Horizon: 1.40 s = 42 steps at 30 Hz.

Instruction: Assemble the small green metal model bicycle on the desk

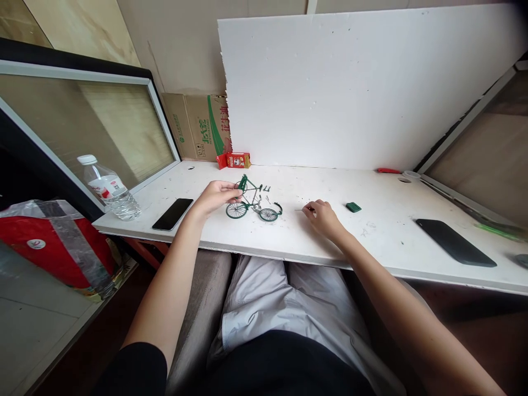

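My left hand (218, 195) pinches the frame of a green miniature bicycle (244, 187) between thumb and fingers. One spoked wheel (236, 210) is below that hand. Another spoked wheel (268, 215) is at the front end, beside a curved green mudguard (279, 208). Small loose-looking dark parts (267, 189) lie just behind the bicycle. To the right, my right hand (323, 218) rests low over the table with its fingers pinched together. A thin, small piece sticks out from its fingertips, too small to name. Further right lies a small green block (353, 207).
The white table (289, 242) also carries a dark phone (172, 214), a water bottle (109, 190), a black flat case (455, 242), a red small box (238, 160) and a red cutter-like tool (388, 170). A white foam board (350, 88) stands behind.
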Tool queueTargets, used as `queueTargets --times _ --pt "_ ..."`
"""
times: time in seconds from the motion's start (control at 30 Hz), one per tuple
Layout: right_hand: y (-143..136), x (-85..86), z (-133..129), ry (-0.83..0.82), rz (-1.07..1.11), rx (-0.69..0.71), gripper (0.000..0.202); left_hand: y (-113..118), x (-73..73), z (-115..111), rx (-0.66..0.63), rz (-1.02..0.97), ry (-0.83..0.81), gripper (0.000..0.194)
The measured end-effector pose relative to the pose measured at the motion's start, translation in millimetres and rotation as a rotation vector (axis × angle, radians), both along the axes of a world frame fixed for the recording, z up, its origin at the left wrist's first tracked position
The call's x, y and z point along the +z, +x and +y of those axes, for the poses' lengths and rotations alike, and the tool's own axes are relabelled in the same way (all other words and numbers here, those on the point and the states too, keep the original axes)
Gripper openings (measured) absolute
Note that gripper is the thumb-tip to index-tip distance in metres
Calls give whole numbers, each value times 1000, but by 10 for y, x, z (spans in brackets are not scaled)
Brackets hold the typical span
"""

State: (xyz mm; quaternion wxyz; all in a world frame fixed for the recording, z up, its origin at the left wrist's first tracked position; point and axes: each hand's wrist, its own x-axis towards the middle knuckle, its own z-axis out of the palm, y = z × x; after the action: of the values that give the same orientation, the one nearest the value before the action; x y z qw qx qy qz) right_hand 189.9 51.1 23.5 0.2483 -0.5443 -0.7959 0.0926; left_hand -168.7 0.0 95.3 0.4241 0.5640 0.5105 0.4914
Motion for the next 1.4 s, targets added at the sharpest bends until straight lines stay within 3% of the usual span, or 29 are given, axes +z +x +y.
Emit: queueTargets --times 0.17,0.33,0.43,0.53,0.67,0.77,1.03,1.4 --pt "-40 -107 88 51 -156 -55 27 -231 -3 21 176 4 7 27" --pt "-224 -11 214 101 -170 -2 28 -374 -113 117 243 66 20 24" --pt "-509 108 290 174 -109 185 26 -423 -161 153 284 102 0 22" --pt "-915 207 360 127 -140 328 26 -448 -177 158 315 89 -21 23" --pt "-1420 249 506 -4 -264 311 25 -471 -160 153 324 69 -15 21" --pt "-1621 220 661 -48 -280 280 23 -500 -140 157 308 59 -2 19" --pt "-1684 109 888 -93 -331 282 21 -563 -134 176 301 43 15 20" --pt "-1823 231 815 -68 -397 302 20 -395 -88 109 168 -10 11 21"
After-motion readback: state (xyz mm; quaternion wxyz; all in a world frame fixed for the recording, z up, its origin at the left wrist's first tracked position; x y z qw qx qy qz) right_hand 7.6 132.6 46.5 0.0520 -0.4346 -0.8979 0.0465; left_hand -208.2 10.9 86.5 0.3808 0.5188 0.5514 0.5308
